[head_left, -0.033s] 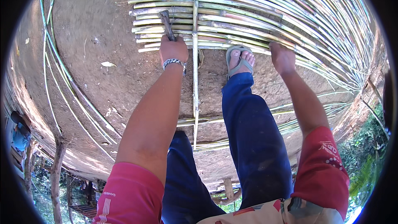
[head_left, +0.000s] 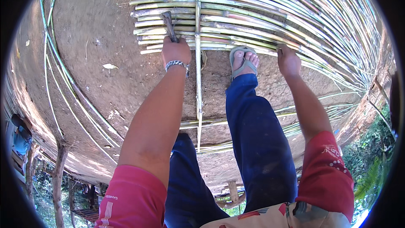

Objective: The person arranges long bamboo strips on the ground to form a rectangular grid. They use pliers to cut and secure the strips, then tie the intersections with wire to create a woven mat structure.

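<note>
Many bamboo poles (head_left: 249, 26) lie side by side on the bare ground, their cut ends at the left. A single bamboo crosspiece (head_left: 198, 65) runs over them, toward me. Just left of this crosspiece, my left hand (head_left: 176, 52) is closed around a short dark stick (head_left: 169, 25) that points away over the pole ends; its lower part is hidden in the fist. My right hand (head_left: 289, 62) is beside the nearest poles, right of my sandalled foot (head_left: 244, 60). Its fingers are curled together, and what they hold, if anything, is too small to make out.
Long thin green poles (head_left: 72, 83) lie on the dirt at the left. More slim poles (head_left: 291, 130) stretch behind my feet. A wooden post (head_left: 59, 173) stands at the lower left, near a person in blue (head_left: 21, 139). Green plants (head_left: 371, 173) grow at the right edge.
My right hand has shifted very slightly, with its fingertips a little farther right. My left hand and the stick stay nearly where they were.
</note>
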{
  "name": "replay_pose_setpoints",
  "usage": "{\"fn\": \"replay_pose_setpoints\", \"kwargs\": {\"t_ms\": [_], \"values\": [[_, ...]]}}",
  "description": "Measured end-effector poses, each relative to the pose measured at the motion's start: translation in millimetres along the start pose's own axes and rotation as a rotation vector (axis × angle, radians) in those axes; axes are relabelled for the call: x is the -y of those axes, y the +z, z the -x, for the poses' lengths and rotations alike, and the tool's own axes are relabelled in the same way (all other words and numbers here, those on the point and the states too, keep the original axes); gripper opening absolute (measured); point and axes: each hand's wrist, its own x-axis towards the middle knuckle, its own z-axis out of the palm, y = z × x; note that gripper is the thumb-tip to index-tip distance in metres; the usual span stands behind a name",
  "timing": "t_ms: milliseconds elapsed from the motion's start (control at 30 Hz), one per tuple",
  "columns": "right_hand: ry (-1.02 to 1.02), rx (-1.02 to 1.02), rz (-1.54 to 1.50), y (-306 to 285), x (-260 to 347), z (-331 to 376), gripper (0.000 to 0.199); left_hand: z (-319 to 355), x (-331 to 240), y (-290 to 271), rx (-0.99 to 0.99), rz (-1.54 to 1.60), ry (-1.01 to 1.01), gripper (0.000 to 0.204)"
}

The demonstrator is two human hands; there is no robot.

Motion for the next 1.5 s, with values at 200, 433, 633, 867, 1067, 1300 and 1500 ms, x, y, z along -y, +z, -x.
{"fn": "replay_pose_setpoints", "kwargs": {"t_ms": [200, 433, 633, 867, 1067, 1300, 1500], "values": [[0.286, -0.038, -0.581, 57, 12, 51, 0.036, -6, 6, 5, 0.007, 0.005, 0.027, 0.043], [0.492, -0.048, -0.516, 56, 32, 15, 0.052, -5, 1, 1, 0.006, -0.041, 0.046, 0.044], [0.292, -0.132, -0.300, 53, 25, 12, 0.051, -5, 0, 4, -0.026, -0.082, 0.075, 0.048], [0.280, 0.014, -0.231, 44, -2, 22, 0.047, -14, 10, 3, -0.028, -0.054, 0.126, 0.047], [0.193, 0.015, 0.000, 17, -25, 14, 0.059, -19, 13, 2, 0.005, -0.080, 0.115, 0.046], [0.040, 0.130, 0.074, 17, -46, 10, 0.048, -21, 16, 5, 0.002, -0.056, 0.105, 0.046], [-0.045, -0.013, 0.049, 31, -48, 19, 0.041, -20, 15, 3, 0.001, -0.055, 0.116, 0.043]]}}
